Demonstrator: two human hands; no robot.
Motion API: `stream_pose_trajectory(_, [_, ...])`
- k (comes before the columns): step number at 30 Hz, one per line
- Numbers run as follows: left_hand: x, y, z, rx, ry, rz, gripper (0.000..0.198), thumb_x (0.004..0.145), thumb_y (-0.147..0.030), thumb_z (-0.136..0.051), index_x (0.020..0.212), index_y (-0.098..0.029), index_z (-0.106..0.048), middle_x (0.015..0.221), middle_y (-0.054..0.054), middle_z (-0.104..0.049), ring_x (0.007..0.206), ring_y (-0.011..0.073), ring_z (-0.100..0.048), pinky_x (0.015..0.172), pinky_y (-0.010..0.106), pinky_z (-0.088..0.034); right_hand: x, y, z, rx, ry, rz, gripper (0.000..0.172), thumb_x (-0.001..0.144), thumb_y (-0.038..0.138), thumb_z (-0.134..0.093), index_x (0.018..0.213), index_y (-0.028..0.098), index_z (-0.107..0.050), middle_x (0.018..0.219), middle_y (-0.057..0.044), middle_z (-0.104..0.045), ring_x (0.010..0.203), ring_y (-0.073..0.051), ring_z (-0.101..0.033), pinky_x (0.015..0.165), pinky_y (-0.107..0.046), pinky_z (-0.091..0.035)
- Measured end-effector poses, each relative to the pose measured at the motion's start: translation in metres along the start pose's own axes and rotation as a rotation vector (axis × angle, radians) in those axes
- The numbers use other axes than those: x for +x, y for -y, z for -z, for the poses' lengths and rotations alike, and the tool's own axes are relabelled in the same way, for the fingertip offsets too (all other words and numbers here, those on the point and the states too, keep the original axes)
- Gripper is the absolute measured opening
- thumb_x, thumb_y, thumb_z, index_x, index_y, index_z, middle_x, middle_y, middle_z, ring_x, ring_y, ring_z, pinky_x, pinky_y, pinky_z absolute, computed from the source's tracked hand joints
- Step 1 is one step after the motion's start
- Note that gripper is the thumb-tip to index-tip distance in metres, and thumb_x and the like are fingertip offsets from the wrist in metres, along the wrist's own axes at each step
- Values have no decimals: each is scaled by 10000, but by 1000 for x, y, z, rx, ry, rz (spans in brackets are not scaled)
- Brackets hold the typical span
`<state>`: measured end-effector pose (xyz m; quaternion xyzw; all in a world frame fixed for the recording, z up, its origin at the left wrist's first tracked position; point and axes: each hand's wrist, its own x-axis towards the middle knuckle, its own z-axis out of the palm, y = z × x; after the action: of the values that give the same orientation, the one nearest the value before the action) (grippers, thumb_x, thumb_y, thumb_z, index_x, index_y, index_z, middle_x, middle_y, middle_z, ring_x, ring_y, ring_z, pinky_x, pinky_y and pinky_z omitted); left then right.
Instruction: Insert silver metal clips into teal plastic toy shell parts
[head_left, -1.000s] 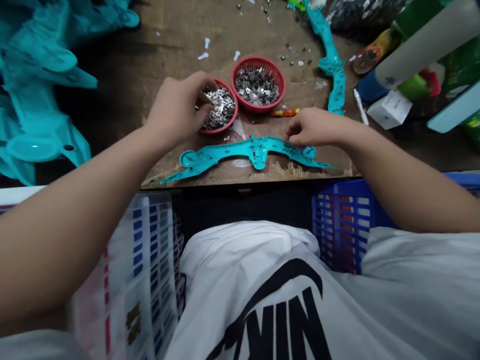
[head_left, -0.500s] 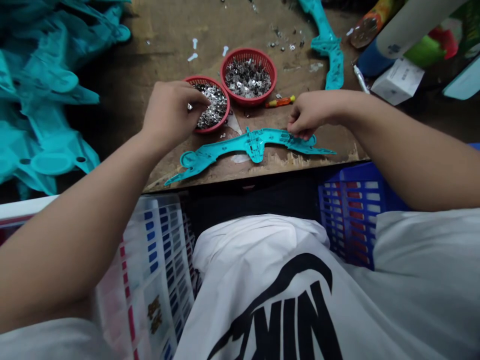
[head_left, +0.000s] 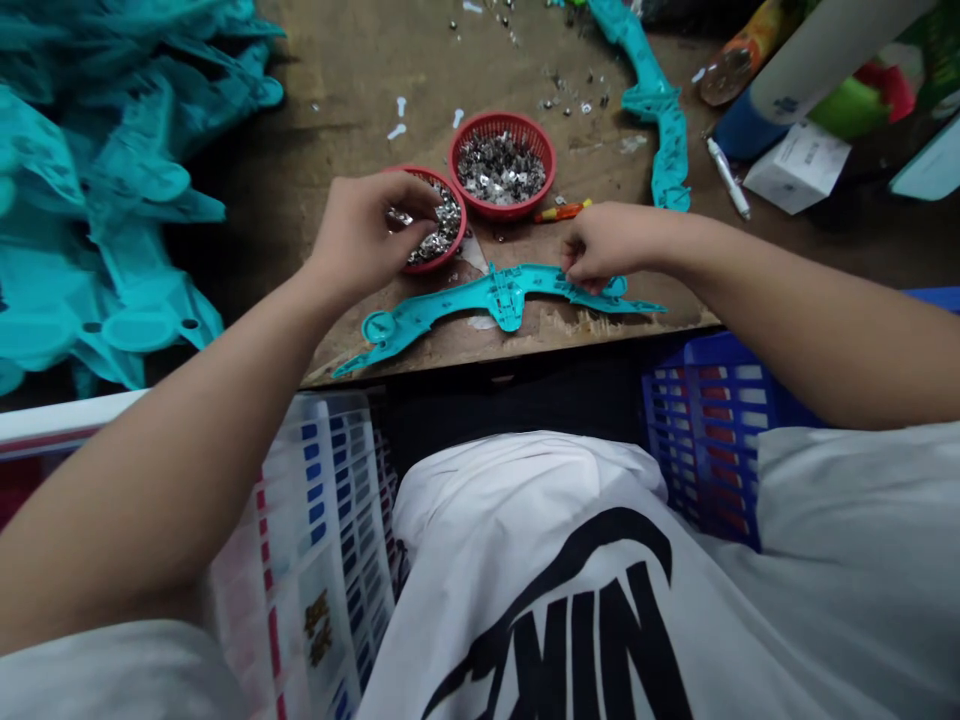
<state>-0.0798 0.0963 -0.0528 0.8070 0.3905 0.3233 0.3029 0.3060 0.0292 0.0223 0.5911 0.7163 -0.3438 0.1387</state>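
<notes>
My left hand (head_left: 375, 225) is over the nearer small red basket (head_left: 463, 238), thumb and forefinger apart above the small shiny metal clips (head_left: 444, 225) heaped in it. No clip shows between those fingers. At the table's front edge lies a turquoise bow-shaped plastic part (head_left: 507, 300), its ribbed side up. My right hand (head_left: 600, 245) is on the right arm of this part, fingertips closed in a pinch against it. Whatever the fingertips hold is hidden. A second red basket (head_left: 551, 170) of metal clips touches the nearer one.
A turquoise pile of parts (head_left: 135, 200) fills the left side. Another turquoise part (head_left: 660, 115) lies at the back right, near a pen (head_left: 727, 178), a white box (head_left: 799, 165) and an orange-yellow tool (head_left: 562, 211). Below the table stand a clear crate (head_left: 330, 500) and a blue basket (head_left: 705, 350).
My left thumb and forefinger have spread apart over the clips. My right hand has slid slightly left along the turquoise part, still pinched. The whole view has shifted a little.
</notes>
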Motion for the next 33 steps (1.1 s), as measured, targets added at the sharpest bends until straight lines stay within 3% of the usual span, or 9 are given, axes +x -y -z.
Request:
stream_pose_trajectory(4, [3, -1, -7, -139, -13, -37, 575, 853, -698, -1190, 1198, -316, -933, 1162, 23, -966, 1015, 280, -812, 1078, 601, -814, -1, 15, -3, 19, -38, 105, 227, 1051, 456, -1019, 1130, 255, -947, 951, -88, -910, 975, -356, -920, 938, -488, -754])
stream_pose_trajectory(7, [-2, -22, -15, -259, -20, -57, 448, 905, -579, -1174, 1177, -330, -919, 1164, 13, -961, 1064, 297, -852, 1099, 607, -787, -9, 31, -1, 0, -218, 209, 229, 1105, 440, -949, 1202, 233, -962, 1107, -127, -944, 1160, -380, -920, 1068, -486, -727])
stream_pose_trajectory(9, [-8, -42, -22, -333, -32, -69, 394, 931, -534, -1156, 1151, -320, -907, 1145, 14, -957, 1049, 295, -884, 1042, 569, -791, -18, 41, 0, 98, -322, 299, 305, 1164, 427, -855, 1379, 235, -954, 1223, -129, -955, 1211, -362, -911, 1101, -470, -714])
stream_pose_trajectory(12, [-19, -75, -34, -440, -46, -61, 452, 929, -586, -1160, 1134, -299, -877, 1086, 28, -945, 961, 285, -922, 872, 482, -795, -28, 52, -3, 262, -370, 452, 467, 1215, 424, -765, 1647, 285, -873, 1376, -95, -958, 1246, -320, -893, 1129, -455, -706])
stream_pose_trajectory(17, [-33, -111, -45, -439, -76, 130, 562, 1029, -725, -1096, 1163, -319, -731, 1053, 24, -914, 1013, 308, -963, 884, 475, -837, -20, 50, -16, 273, -439, 732, 460, 1294, 511, -694, 1628, 267, -894, 1434, -118, -929, 1312, -310, -853, 1166, -450, -671])
stream_pose_trajectory(24, [-34, -107, -51, -461, -29, 187, 726, 1010, -894, -1052, 1173, -327, -630, 1033, 18, -858, 987, 280, -950, 785, 387, -785, -7, 45, -26, 315, -483, 875, 388, 1304, 537, -729, 1506, 277, -933, 1383, -109, -887, 1227, -267, -820, 1065, -394, -661])
stream_pose_trajectory(29, [-38, -104, -53, -312, 15, 130, 464, 1172, -710, -931, 1262, -300, -734, 1131, 64, -907, 1001, 279, -938, 886, 424, -792, -12, 45, -15, 280, -486, 818, 252, 1224, 470, -821, 1284, 288, -984, 1337, -105, -929, 1188, -290, -845, 1096, -428, -660])
stream_pose_trajectory(31, [-42, -108, -55, -79, 66, 56, 262, 1256, -516, -789, 1341, -269, -800, 1272, 114, -941, 1170, 320, -947, 1071, 504, -794, -13, 42, -5, 200, -427, 726, 256, 1222, 445, -797, 1267, 294, -1000, 1310, -97, -952, 1209, -304, -862, 1120, -432, -653])
stream_pose_trajectory(33, [-48, -115, -59, 179, 200, -54, 299, 1258, -373, -694, 1469, -223, -842, 1528, 182, -924, 1475, 389, -890, 1304, 606, -722, -10, 35, 3, 96, -352, 644, 276, 1214, 371, -763, 1285, 275, -1012, 1314, -100, -973, 1238, -310, -873, 1150, -434, -640])
